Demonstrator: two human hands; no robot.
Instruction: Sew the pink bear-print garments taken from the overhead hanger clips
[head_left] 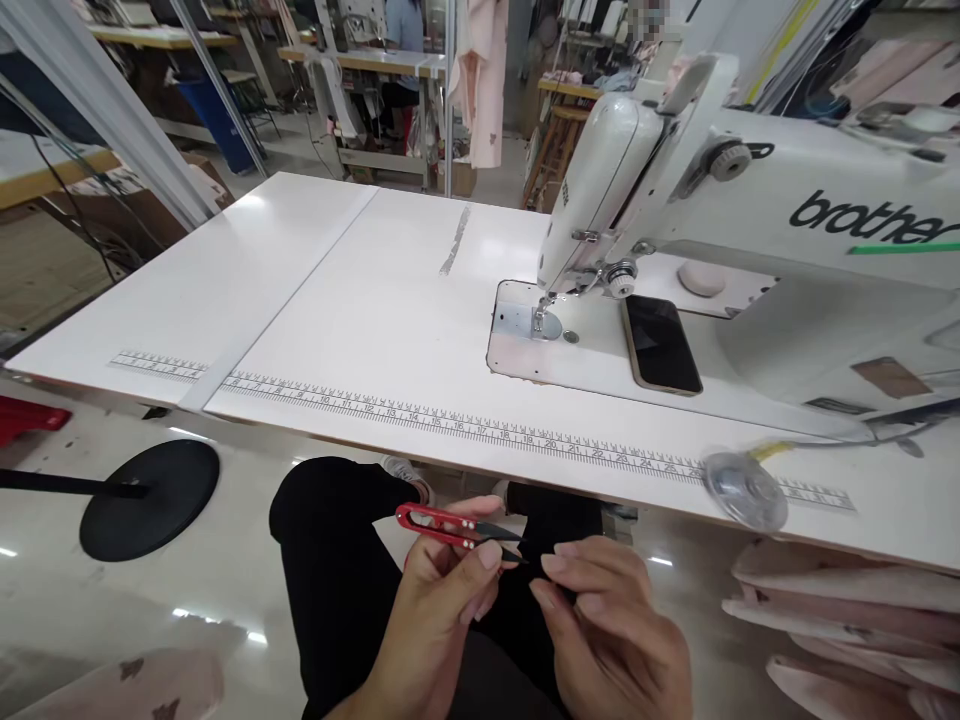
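Over my lap, my left hand (454, 590) is closed around a pair of red thread snips (435, 520), held between thumb and fingers. Their dark blades point right, slightly apart. Just right of the blade tips is my right hand (611, 620), its fingers curled and the thumb close to the index fingertip, as in a pinch. Anything between those fingertips is too small to make out against the black trousers (337, 540). Both hands are below the front edge of the white sewing table (337, 310).
A white sewing machine (600, 190) stands on the table's right side, with a phone (661, 345) by its needle plate. A printed ruler (420, 415) runs along the front edge, a clear round dish (746, 490) at its right. Pink fabric (840, 610) hangs lower right; a black round base (150, 500) stands left.
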